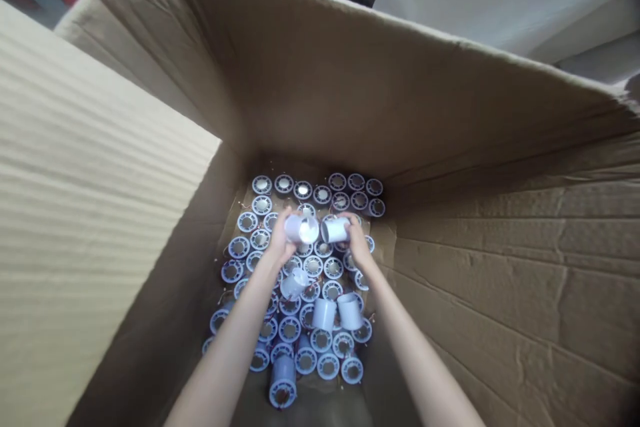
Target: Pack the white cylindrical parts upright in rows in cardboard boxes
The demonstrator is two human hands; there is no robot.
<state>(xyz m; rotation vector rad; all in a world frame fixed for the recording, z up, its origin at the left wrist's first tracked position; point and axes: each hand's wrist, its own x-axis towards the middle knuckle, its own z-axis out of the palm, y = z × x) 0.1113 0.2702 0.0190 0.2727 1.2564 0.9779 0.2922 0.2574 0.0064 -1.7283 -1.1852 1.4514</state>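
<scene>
Both my arms reach down into a deep cardboard box [320, 80]. My left hand [281, 240] is closed around a white plastic cylinder [295, 228], tilted so that a bright round end faces right. Just across from it, my right hand [356, 237] grips another white cylinder [336, 230] by its right side, its dark open end turned to the left. The two cylinders nearly meet; I cannot tell if they touch. Below them stand many like cylinders [313, 266] in rough rows, their ringed ends with metallic discs facing up.
Several loose cylinders [325, 314] lie on their sides over the standing ones. Another cylinder [283, 380] leans at the near end. Thin reddish wires show between them. A cardboard flap [90, 200] rises at left, and the right wall [525, 267] is creased. A pale sheet-like surface [500, 0] lies beyond the box.
</scene>
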